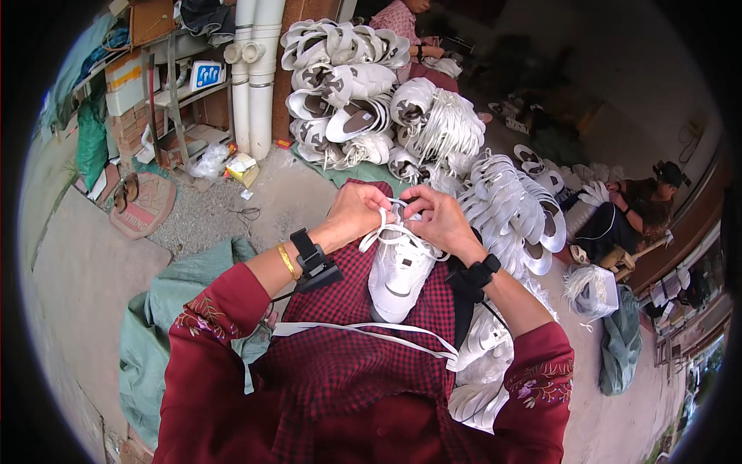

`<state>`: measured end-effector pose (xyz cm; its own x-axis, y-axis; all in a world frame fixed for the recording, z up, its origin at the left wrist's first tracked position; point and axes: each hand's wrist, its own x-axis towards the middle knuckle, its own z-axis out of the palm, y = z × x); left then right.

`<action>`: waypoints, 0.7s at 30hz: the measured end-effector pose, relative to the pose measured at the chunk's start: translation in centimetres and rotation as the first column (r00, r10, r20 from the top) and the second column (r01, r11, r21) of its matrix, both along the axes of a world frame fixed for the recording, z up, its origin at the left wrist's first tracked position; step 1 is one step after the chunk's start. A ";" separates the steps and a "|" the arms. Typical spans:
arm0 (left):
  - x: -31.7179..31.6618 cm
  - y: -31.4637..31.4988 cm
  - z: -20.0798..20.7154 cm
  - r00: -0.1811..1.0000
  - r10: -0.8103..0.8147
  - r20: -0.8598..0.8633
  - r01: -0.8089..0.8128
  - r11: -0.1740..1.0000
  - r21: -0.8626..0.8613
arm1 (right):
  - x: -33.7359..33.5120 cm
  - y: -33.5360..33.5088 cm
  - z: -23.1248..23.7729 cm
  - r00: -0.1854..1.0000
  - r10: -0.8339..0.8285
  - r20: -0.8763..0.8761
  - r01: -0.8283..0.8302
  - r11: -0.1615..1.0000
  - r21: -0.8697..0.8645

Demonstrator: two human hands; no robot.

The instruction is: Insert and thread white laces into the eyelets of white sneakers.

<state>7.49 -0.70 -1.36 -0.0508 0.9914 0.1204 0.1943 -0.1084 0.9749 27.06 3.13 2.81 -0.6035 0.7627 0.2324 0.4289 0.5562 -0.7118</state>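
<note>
A white sneaker (399, 274) rests on my lap, its toe pointing toward me, over a red-and-black checked apron (317, 371). My left hand (357, 213) is closed in a pinch on the white shoelace (371, 240) at the left of the shoe's opening. Across from it, my right hand (439, 220) pinches the lace near the tongue, its fingertips bent inward. Loops of lace hang over both sides of the shoe. Loose white laces (371, 329) lie across the apron below the toe. Where the lace runs between my fingertips is partly hidden.
Stacked white shoes (348, 85) stand ahead, and more shoe pieces (502, 201) pile up at my right. Green sheeting (154, 340) lies at the left. Two people work farther off, one beyond the stack and one at the right beside a white tub of laces (591, 292).
</note>
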 end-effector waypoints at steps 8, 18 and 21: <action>0.4 0.0 0.0 0.965 -0.164 0.203 0.180 0.982 -0.061 | -0.2 0.3 -0.2 1.000 -0.001 0.022 0.000 0.999 0.044; -0.7 -0.9 -0.4 0.991 -0.086 0.104 0.045 0.937 0.346 | 4.8 -1.0 3.2 0.988 -0.058 0.145 -0.030 0.838 0.545; -1.0 -1.1 -0.9 0.994 -0.103 -0.021 0.105 0.961 0.256 | 9.1 -1.6 4.9 0.930 -0.280 0.238 0.167 0.899 0.405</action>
